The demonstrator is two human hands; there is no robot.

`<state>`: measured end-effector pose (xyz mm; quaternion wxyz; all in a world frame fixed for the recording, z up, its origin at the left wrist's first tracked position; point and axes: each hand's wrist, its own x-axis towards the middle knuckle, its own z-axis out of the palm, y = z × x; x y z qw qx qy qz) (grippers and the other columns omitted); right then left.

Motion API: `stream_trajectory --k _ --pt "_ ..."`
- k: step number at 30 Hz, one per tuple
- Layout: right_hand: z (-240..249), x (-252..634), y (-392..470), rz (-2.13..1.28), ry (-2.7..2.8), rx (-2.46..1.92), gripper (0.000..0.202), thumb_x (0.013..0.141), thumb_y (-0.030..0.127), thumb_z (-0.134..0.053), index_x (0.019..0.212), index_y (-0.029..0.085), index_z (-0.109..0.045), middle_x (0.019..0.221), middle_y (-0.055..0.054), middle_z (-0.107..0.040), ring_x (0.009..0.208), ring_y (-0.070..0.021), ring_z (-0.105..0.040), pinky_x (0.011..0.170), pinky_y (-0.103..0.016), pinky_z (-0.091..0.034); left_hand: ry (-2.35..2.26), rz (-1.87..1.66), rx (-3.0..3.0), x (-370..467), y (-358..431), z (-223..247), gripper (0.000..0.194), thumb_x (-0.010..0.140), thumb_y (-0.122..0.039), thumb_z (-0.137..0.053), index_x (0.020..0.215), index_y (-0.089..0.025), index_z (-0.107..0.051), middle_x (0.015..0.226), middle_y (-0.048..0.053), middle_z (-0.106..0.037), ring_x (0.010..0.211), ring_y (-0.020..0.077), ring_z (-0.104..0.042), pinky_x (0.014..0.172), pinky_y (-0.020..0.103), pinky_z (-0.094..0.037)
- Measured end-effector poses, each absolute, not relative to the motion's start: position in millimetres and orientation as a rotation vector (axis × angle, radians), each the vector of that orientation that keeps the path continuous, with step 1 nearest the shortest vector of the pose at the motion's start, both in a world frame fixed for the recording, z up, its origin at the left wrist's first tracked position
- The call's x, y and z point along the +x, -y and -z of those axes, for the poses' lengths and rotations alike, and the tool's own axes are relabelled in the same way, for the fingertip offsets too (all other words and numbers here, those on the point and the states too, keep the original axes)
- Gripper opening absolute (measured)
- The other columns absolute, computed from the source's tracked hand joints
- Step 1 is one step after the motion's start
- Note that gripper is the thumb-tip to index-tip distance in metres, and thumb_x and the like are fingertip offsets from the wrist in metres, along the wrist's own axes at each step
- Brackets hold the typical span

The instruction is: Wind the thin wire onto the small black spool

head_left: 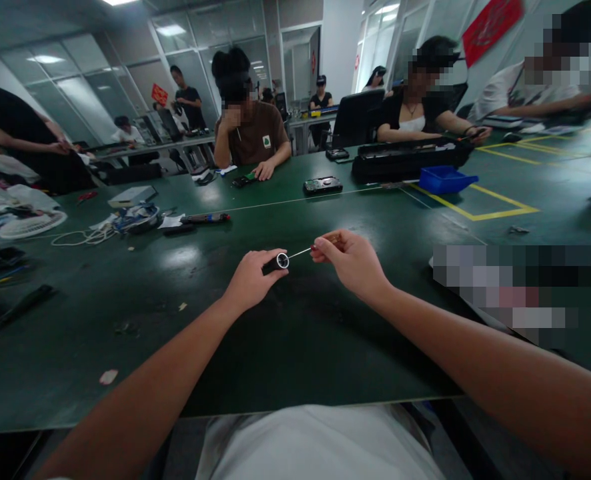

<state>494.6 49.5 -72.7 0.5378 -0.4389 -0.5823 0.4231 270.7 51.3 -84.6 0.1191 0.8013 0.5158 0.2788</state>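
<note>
Held in my left hand (248, 281) is a short black cylinder (271, 266) with a silver ring round its open end, possibly a flashlight body. The ringed end faces right and toward me. My right hand (356, 264) pinches a thin metal rod (300, 253) by its right end, where a bit of dark red shows between the fingertips. The rod's left tip meets the ringed end; how far it reaches in I cannot tell. Both hands are above the green table (295, 353) in front of my body.
Across the table a person handles a green circuit board (245, 179). A metal-cased device (323, 185), a blue scoop-shaped tray (444, 180) and a long black housing (410, 160) lie beyond my hands. Coiled cables (134, 217) and a pen-shaped tool (206, 218) are at left.
</note>
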Motion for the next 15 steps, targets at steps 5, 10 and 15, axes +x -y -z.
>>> stream_trajectory --k 5,10,15 --pt "72.9 494.9 -49.8 -1.006 1.389 -1.046 0.023 0.086 0.04 -0.069 0.089 0.018 -0.066 0.082 -0.006 -0.074 0.077 -0.0187 -0.072 0.077 -0.038 -0.061 -1.502 -0.824 2.331 270.0 -51.1 84.7 0.04 0.087 -0.031 -0.07 0.126 -0.028 -0.065 0.112 0.003 -0.07 0.103 0.0242 -0.06 0.093 0.04 -0.045" --pt "73.2 493.8 -50.4 -1.057 1.372 -1.04 0.023 0.085 0.041 -0.069 0.087 0.018 -0.065 0.079 -0.006 -0.074 0.074 -0.0181 -0.071 0.075 -0.036 -0.06 -1.508 -0.809 2.315 270.5 -50.6 84.2 0.04 0.086 -0.03 -0.071 0.126 -0.028 -0.066 0.112 0.003 -0.07 0.102 0.0238 -0.061 0.093 0.04 -0.045" --pt "68.6 496.7 -42.0 -0.844 1.62 -1.085 0.016 0.09 0.033 -0.061 0.098 0.02 -0.063 0.07 0.0 -0.067 0.064 -0.0158 -0.065 0.063 -0.031 -0.051 -1.498 -0.825 2.34 270.5 -50.7 84.8 0.04 0.086 -0.029 -0.072 0.125 -0.028 -0.066 0.11 0.003 -0.071 0.1 0.0237 -0.061 0.093 0.04 -0.045"
